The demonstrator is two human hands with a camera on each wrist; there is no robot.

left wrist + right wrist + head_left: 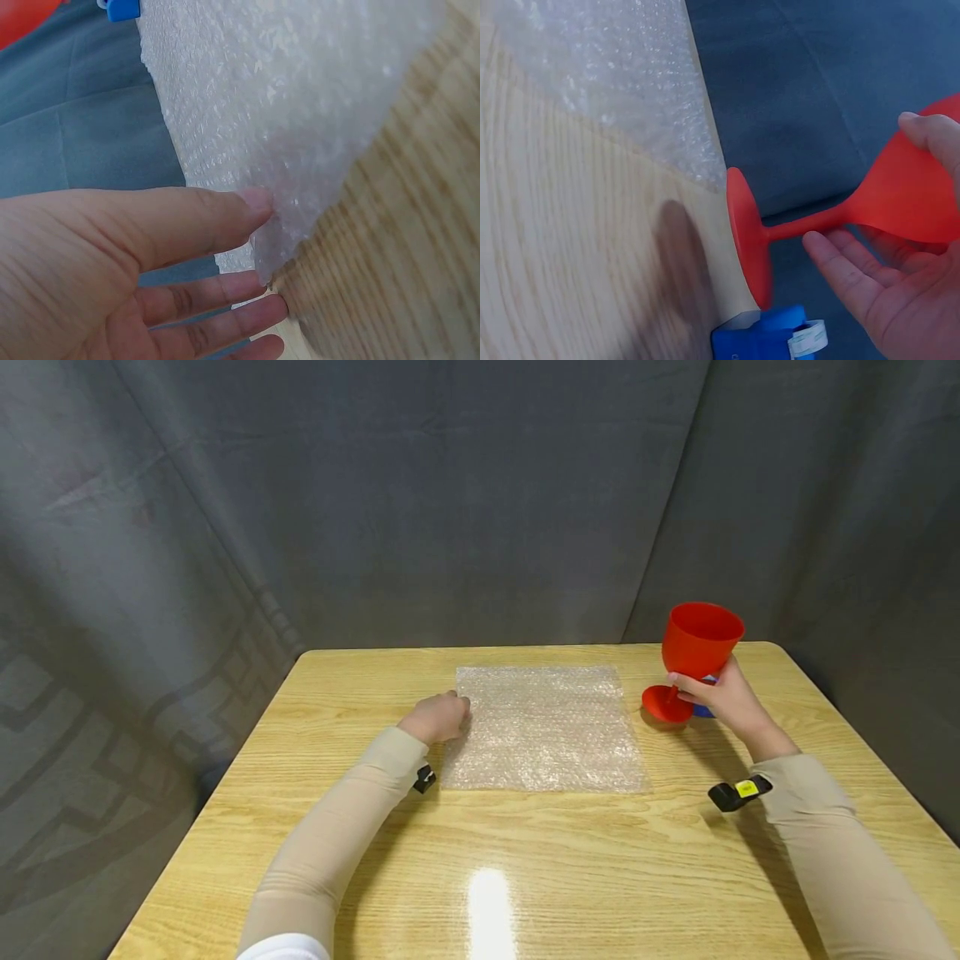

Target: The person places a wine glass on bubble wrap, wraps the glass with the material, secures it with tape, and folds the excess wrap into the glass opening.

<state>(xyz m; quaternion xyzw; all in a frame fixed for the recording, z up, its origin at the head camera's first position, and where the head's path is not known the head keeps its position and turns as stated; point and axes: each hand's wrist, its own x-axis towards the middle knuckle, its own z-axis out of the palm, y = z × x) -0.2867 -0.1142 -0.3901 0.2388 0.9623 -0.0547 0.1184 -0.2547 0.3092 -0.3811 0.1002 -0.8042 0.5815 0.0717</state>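
Note:
A sheet of clear bubble wrap (547, 727) lies flat on the table. At its left edge is my left hand (438, 717). In the left wrist view the thumb (251, 208) lies over the wrap's edge, with the fingertips just beneath, pinching it. My right hand (723, 697) grips a red plastic goblet (697, 643) around the lower bowl and stem, to the right of the wrap. The goblet tilts a little, and its round foot (748, 240) is raised off the table, casting a shadow.
Behind the right hand, a blue object (761, 341) with a white strip sits on the wooden table (570, 860), mostly hidden in the head view. Grey cloth (450, 510) hangs beyond the table's far edge and along both sides.

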